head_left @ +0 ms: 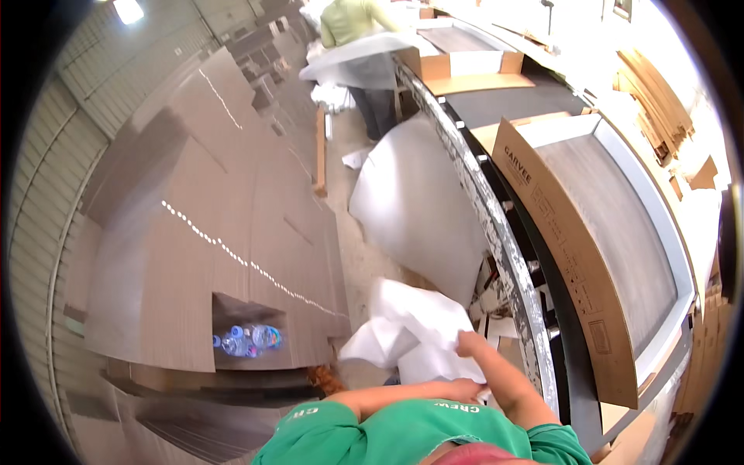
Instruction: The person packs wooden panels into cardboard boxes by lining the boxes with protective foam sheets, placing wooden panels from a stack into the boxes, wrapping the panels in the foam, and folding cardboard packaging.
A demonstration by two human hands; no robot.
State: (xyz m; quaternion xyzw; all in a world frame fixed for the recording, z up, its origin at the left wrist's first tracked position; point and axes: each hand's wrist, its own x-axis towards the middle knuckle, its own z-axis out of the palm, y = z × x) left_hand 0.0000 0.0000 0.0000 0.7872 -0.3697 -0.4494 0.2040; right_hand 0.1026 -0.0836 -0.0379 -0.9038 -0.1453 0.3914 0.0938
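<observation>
I hold a crumpled white foam sheet (415, 329) bunched low in front of my chest, over the floor beside the long table (511, 256). My right hand (470, 342) is pressed together on the sheet's right edge, pinching a fold so the limp stuff does not slide away. My left hand (457, 390) lies under the lower edge of the bundle, close against my green shirt (403, 438); I cannot tell whether its fingers are spread or curled, since the sheet hides them. Gathering it with both hands keeps the loose sheet off the dusty floor.

A larger white sheet (415, 205) hangs off the table's near edge and drapes to the floor. On the table lies a grey panel in an open cardboard box (573, 248), flap turned up toward me. To my left, flat cardboard sheets (209, 232) are stacked on the floor, with water bottles (248, 339) tucked in a notch at their near edge. At the table's far end another person (356, 23) handles a sheet too.
</observation>
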